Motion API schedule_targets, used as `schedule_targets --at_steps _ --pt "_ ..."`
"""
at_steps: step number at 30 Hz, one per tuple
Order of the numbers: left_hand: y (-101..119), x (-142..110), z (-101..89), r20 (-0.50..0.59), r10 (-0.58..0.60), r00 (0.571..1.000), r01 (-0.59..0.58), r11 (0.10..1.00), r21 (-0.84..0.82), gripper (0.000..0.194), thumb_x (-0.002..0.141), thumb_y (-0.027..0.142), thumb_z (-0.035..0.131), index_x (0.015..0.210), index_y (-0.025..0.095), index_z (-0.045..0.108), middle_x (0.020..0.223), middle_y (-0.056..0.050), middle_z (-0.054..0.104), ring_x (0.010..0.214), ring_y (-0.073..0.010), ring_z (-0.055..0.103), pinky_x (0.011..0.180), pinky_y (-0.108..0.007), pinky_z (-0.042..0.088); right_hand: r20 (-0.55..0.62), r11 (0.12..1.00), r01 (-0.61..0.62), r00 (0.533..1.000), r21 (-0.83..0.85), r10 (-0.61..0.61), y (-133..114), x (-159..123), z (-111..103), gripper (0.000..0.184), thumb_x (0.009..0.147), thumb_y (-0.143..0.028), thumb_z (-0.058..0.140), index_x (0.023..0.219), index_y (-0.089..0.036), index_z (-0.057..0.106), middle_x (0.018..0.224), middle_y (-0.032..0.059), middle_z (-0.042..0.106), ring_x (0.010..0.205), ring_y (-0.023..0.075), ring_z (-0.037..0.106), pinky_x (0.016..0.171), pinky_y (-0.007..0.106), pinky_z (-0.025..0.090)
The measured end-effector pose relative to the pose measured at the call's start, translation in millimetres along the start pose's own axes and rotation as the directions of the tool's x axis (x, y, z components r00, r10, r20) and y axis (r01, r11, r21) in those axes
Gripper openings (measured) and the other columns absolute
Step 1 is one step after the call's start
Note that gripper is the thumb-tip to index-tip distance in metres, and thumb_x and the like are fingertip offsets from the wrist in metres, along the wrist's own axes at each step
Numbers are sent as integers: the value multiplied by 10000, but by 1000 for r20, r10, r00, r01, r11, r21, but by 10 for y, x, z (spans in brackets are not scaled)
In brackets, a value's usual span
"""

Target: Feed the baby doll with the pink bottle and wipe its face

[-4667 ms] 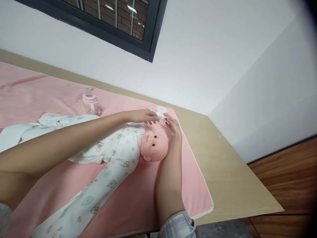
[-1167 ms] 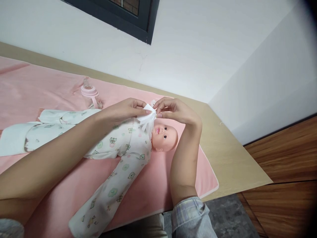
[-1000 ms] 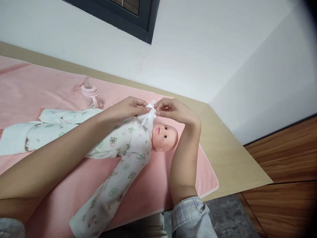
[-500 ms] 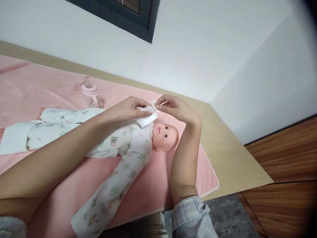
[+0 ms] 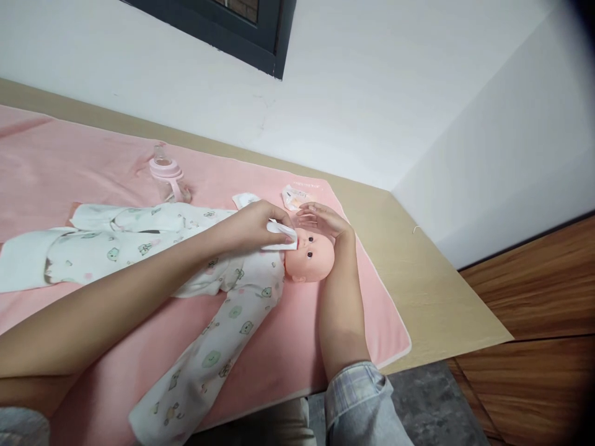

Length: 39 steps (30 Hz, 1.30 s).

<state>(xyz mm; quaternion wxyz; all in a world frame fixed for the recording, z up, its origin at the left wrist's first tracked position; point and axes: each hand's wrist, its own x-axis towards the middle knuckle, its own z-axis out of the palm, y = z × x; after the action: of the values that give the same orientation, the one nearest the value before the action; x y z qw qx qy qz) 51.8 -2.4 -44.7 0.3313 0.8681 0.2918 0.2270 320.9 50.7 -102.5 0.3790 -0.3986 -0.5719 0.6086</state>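
Observation:
A baby doll (image 5: 316, 263) lies on its back on a pink blanket (image 5: 274, 347), its head toward the right. White clothing (image 5: 232, 316) with green animal prints covers its body. My left hand (image 5: 255, 228) pinches a folded white tissue (image 5: 281, 238) against the doll's mouth and chin, hiding part of them. On the far side of the doll's head, my right hand (image 5: 323, 218) rests with its fingers stretched out and nothing visible in them. Just beyond those fingers lies a crumpled clear and white wrapper (image 5: 294, 197).
A baby bottle (image 5: 170, 179) with a pink collar and handle stands on the blanket's far side. The wooden table (image 5: 418, 297) meets a white wall behind. A dark window frame (image 5: 260, 49) is set in that wall, and wood-grain panels (image 5: 539, 285) stand at right.
My left hand has brought the tissue down onto the doll's mouth. My right hand has let go of the wrapper and lowered beside the head.

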Motion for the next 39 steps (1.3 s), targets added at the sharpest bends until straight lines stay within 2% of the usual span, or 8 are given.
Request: schedule_targets --at_steps 3,7,13,20,24,28,32,39 --pt "36 -15 42 16 5 1000 -5 1000 5 152 772 287 640 845 192 733 832 28 726 784 -186 661 665 -231 428 -32 995 -41 999 86 44 214 0 -11 356 747 -438 751 1010 -215 662 1058 49 711 1015 182 667 1033 377 475" --pt "50 -25 76 8 1 1000 -2 998 63 141 772 267 628 839 202 734 816 35 721 768 -176 648 646 -233 406 -118 985 -79 988 150 97 326 -33 53 306 761 -400 735 993 -212 669 1047 48 719 1059 191 657 1054 380 466" --pt "55 -46 104 -3 27 1000 -26 992 120 141 770 259 597 807 224 729 810 38 721 741 -174 636 624 -238 390 -163 977 -93 979 190 125 349 -17 68 276 749 -367 744 968 -220 661 1077 44 714 1112 204 638 1038 384 492" --pt "57 -49 68 -26 47 999 -40 976 216 162 781 267 588 838 233 735 821 29 728 762 -192 645 638 -244 392 -221 976 -80 967 201 125 374 -2 66 295 747 -398 754 959 -211 669 1074 62 714 1099 217 650 1029 398 512" --pt "38 -50 79 -26 47 999 -40 972 231 155 796 271 583 841 238 728 830 33 728 761 -190 646 633 -248 393 -242 975 -64 963 214 116 375 -16 88 247 768 -357 736 953 -206 674 1056 56 719 1065 207 665 1031 383 511" --pt "20 -46 84 -78 55 995 -33 965 261 149 802 294 607 876 239 724 871 27 731 812 -206 653 675 -260 408 -257 971 -72 957 228 131 357 -34 126 218 791 -346 714 957 -213 666 1060 55 719 1048 206 673 1030 392 514" --pt "6 -36 87 -108 50 993 -17 955 295 146 813 295 610 888 225 714 909 14 734 848 -220 653 701 -276 410 -281 978 -48 954 202 105 330 -29 158 242 755 -360 751 923 -215 657 1030 50 720 1069 203 661 1051 378 503" --pt "24 -14 113 -173 60 983 -3 950 313 146 823 283 603 871 219 725 916 -4 738 857 -234 652 703 -296 412 -267 978 -53 958 203 107 383 23 96 249 749 -361 758 914 -210 649 1038 53 719 1060 210 663 1047 396 504"
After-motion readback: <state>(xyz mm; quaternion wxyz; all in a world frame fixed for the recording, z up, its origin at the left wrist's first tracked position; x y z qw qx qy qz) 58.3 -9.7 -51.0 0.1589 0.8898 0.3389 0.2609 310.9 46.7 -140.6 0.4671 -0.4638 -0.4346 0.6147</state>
